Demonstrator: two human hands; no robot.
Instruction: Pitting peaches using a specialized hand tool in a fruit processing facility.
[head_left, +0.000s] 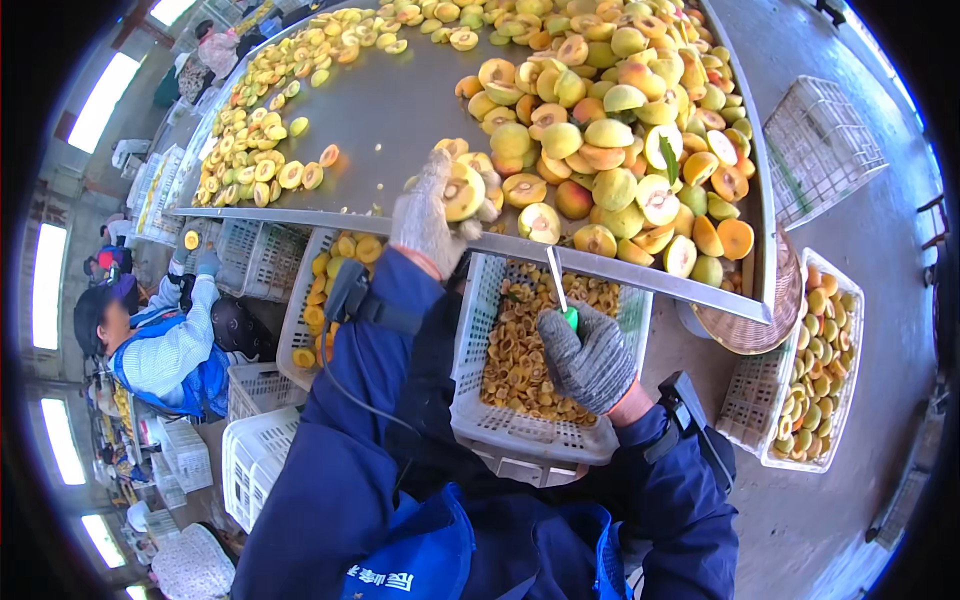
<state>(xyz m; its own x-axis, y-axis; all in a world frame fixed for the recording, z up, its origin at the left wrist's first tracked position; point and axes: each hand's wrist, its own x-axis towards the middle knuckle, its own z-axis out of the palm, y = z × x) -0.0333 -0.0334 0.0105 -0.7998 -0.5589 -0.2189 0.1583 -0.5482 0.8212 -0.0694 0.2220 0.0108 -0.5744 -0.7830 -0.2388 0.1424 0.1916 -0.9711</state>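
Observation:
My left hand (435, 217), in a pale knitted glove, is at the near rim of a metal-topped table (360, 120), with its fingers closed around several halved peaches (463, 193). A large heap of peach halves (615, 135) lies to its right on the table. My right hand (589, 352), in a grey knitted glove, grips a tool with a green handle (571, 318) and a thin metal shaft (556, 277) that points up towards the table's rim. Beneath this hand stands a white plastic crate (540, 442) holding brown-yellow peach scraps (517, 360).
A crate of peach halves (817, 367) and a wicker basket (757, 322) stand at the right, below an upright white crate (821, 150). Another crate (289, 337) with yellow halves is left of my arm. A co-worker (161, 345) works further left, near stacked crates.

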